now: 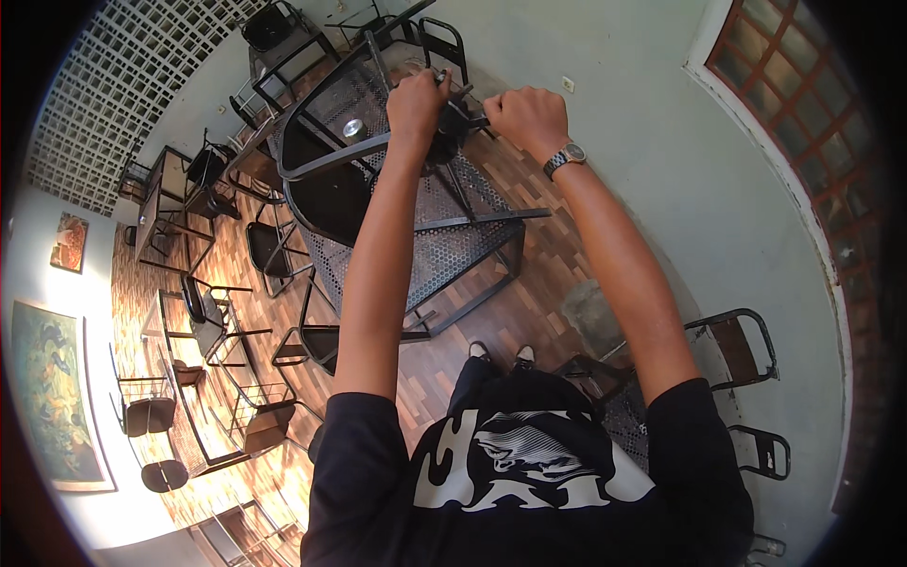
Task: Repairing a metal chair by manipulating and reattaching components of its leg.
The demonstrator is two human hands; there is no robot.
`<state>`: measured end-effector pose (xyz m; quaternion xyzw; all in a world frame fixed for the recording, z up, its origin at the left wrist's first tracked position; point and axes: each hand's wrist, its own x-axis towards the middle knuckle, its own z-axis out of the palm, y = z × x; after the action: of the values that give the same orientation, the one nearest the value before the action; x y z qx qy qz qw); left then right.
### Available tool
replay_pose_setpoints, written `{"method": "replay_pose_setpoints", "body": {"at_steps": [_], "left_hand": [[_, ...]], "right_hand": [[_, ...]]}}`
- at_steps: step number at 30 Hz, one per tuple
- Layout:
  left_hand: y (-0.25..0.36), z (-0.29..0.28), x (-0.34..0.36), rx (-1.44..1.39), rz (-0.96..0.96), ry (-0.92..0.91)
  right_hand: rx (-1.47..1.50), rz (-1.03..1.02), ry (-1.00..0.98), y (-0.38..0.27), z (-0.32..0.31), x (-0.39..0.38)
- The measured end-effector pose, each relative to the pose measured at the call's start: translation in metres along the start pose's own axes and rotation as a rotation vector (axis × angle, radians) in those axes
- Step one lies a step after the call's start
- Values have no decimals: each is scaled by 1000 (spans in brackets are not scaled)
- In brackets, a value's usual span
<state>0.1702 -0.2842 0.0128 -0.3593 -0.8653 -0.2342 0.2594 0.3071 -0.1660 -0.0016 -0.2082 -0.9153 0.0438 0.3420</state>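
Observation:
A black metal chair (326, 189) lies tipped over on a perforated metal table (453, 260), its bare frame bars and legs sticking out. My left hand (414, 111) is closed above the chair's frame; a small metallic piece shows at its fingers, too small to name. Just to its right, my right hand (529, 118), with a watch (565, 161) on the wrist, is closed round the end of a short dark bar that points toward the left hand. Whether this bar belongs to the chair I cannot tell. A small round silver object (353, 128) sits on the tabletop.
Several black chairs stand around, among them one on the left (269, 250) and one by the right wall (737, 350). More tables fill the left side. A pale wall (642, 123) runs along my right. My shoes (479, 351) are on the wooden floor (435, 373).

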Motion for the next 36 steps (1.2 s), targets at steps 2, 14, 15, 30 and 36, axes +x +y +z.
{"method": "replay_pose_setpoints", "body": {"at_steps": [2, 14, 15, 30, 36], "left_hand": [[-13, -1, 2, 21, 15, 39], [10, -17, -50, -97, 265, 198], [19, -20, -56, -149, 307, 176], [24, -3, -14, -69, 75, -136], [12, -4, -4, -98, 46, -242]], "right_hand": [[-1, 32, -38, -6, -2, 0], [-23, 53, -42, -5, -2, 1], [-27, 63, -46, 0, -2, 0], [-12, 34, 39, -3, 0, -2], [32, -20, 16, 0, 1, -1]]}}
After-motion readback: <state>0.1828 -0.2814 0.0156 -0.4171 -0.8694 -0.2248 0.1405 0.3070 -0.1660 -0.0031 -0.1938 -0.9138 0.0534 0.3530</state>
